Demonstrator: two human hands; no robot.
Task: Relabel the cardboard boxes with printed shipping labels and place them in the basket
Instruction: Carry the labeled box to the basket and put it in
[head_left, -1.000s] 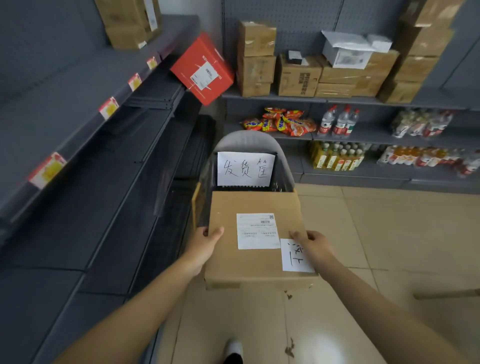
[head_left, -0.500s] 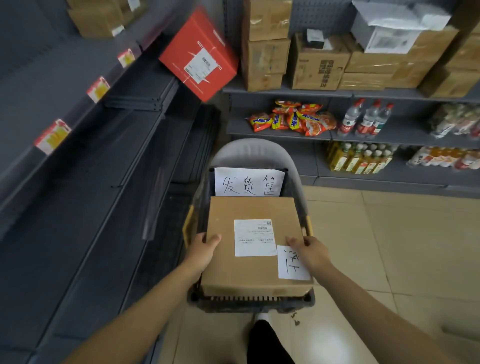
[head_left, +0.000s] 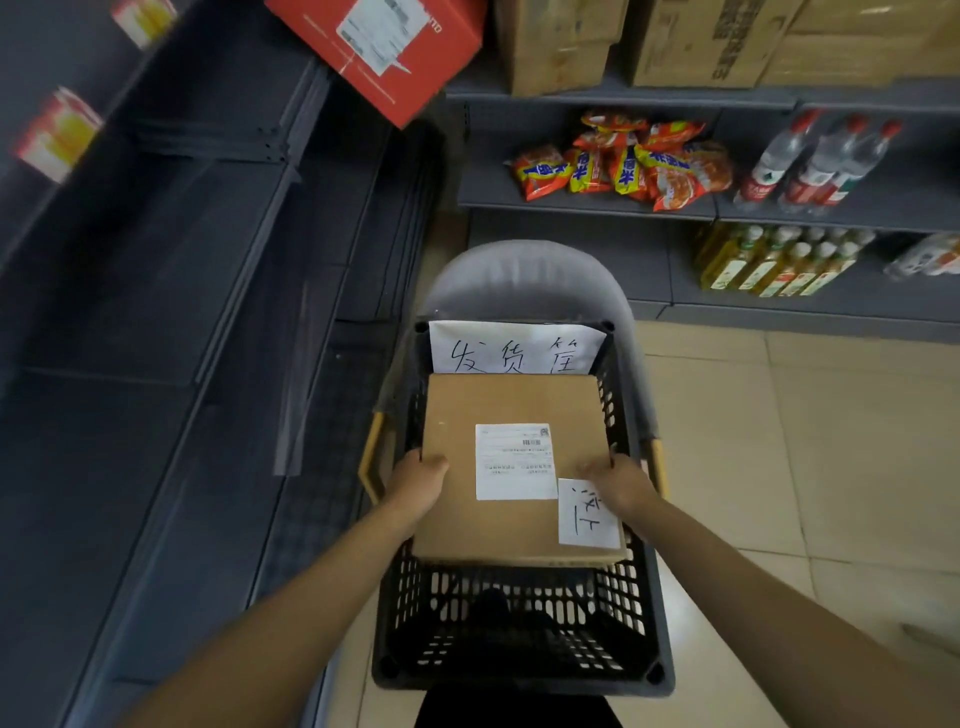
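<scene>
A flat brown cardboard box (head_left: 457, 514) sits low inside the black plastic basket (head_left: 519, 654), level with its rim. A white printed shipping label (head_left: 515, 461) is stuck on the box top, and a handwritten white slip (head_left: 587, 514) lies at its near right corner. My left hand (head_left: 415, 483) grips the box's left edge, thumb on top. On the right edge, my right hand (head_left: 621, 480) holds it the same way. A handwritten paper sign (head_left: 514, 347) stands at the basket's far end.
The basket rests on a grey chair (head_left: 524, 275). Dark empty shelving (head_left: 171, 291) runs along the left, with a red box (head_left: 379, 47) above. Ahead, shelves hold cardboard boxes (head_left: 691, 41), snack packets (head_left: 618, 161) and bottles (head_left: 815, 166). Tiled floor (head_left: 810, 447) lies to the right.
I have stepped closer and lowered the box from above the basket's near edge down into the basket. Both hands kept their grip on its sides.
</scene>
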